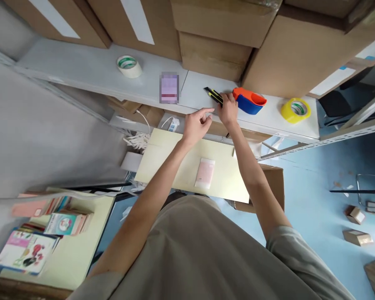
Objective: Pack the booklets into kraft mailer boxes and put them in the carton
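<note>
On the grey shelf [200,89], my right hand [228,110] has its fingers closed on the near end of a black-and-yellow utility knife [215,96]. The knife's tip points to the far left. Just right of that hand is an orange-and-blue tape dispenser [249,102]. My left hand [196,126] hovers in front of the shelf edge, index finger stretched out and thumb apart from it. Nothing shows between its fingers. A blurred-out purple packet [169,88] lies on the shelf left of the knife.
Cardboard boxes [215,54] line the shelf's back. A white tape roll [130,67] and a yellow tape roll [296,110] lie on it. Below, a pale yellow table [181,175] bears a pink packet [205,173]. Books [28,252] lie at lower left.
</note>
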A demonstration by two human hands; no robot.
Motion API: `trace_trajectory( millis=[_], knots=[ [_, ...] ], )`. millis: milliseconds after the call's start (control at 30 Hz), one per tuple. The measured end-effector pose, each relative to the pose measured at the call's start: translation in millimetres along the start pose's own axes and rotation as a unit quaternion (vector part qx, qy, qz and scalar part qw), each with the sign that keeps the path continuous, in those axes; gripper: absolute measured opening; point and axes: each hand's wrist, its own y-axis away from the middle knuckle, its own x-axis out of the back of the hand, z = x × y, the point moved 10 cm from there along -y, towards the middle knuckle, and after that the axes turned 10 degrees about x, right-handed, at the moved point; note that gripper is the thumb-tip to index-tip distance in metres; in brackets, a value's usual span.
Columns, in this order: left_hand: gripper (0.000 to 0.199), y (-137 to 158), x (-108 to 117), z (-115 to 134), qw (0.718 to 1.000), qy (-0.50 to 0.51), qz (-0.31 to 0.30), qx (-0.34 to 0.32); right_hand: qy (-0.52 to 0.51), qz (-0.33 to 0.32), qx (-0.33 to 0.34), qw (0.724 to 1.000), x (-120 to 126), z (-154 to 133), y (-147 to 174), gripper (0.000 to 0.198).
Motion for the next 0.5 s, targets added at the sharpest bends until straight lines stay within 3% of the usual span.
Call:
trace_trajectory(
  millis=[100,167,233,300,367,433,500],
  knots=[
    [0.030,12.8,-7.6,-38.1,0.999,-0.026,0.003,0.027,-0.016,-0.005,-0.009,1.000,-7.8,7.8,-2.8,0.047],
    [0.030,31.5,-18.4,-84.4,0.996,-0.054,-0.014,0.067,-0.047,0.026,0.003,0.999,-4.2,1.8,14.4,0.051],
    [0.031,63.6,-35.0,-141.3,0.986,-0.085,-0.052,0.130,-0.095,0.058,0.025,0.994,-4.4,-12.8,53.7,0.052],
    [0.033,109.9,-58.8,-196.9,0.963,-0.126,-0.119,0.205,-0.146,0.043,0.019,0.988,-20.2,-28.2,114.8,0.050],
    [0.035,164.3,-86.1,-241.1,0.925,-0.157,-0.199,0.282,-0.191,-0.009,-0.036,0.981,-49.1,-37.4,191.7,0.048],
    [0.036,212.4,-112.4,-265.4,0.892,-0.168,-0.265,0.326,-0.230,-0.064,-0.155,0.959,-82.1,-33.6,276.2,0.044],
    [0.037,241.5,-132.3,-274.1,0.881,-0.165,-0.289,0.336,-0.254,-0.149,-0.315,0.902,-117.3,-24.0,361.0,0.040]
  ],
)
